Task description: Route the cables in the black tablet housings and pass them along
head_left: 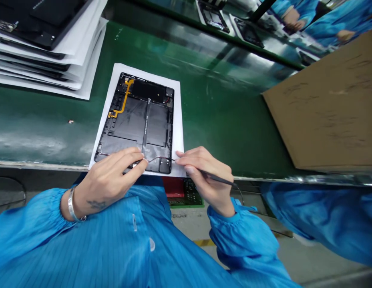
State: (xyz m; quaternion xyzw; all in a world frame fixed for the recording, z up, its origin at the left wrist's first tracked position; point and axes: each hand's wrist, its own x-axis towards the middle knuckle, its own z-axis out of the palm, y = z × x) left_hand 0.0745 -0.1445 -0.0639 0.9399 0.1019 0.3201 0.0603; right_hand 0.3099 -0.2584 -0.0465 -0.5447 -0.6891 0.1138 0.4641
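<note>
Black tablet housing (125, 124): open side up on a white paper sheet (179, 120), at 12 o'clock from the hands, close to the counter's front edge.
Thin wire (160, 158): along the housing's lower edge, arched slightly clear of the housing between the two hands.
Left hand (109, 176): fingers curled down onto the lower edge, partly clenched; any grip on the small metal part (134, 164) at the fingertips unclear from this view.
Right hand (204, 176): grasping a slim black hand tool (217, 178) against the fingers, with the tip of the tool out of clear view; fingertips at the wire's free stretch, at 3 o'clock from the left hand.
Amber flex cable (122, 100): across the housing's upper left area, at 10 o'clock.
Step in hand (judged): seating the wire along the housing's lower edge.
Next move calls for (judged): the arched stretch pressed flat along the edge, without kinks.
Green counter (44, 120): beneath the sheet, glossy and scuffed.
Paper-and-housing stack (83, 68): white sheets interleaved with black housings, at 10 o'clock.
Cardboard sheet (330, 108): on the counter, at 3 o'clock.
Blue sleeve (338, 208): a nearby person's, at 4 o'clock.
</note>
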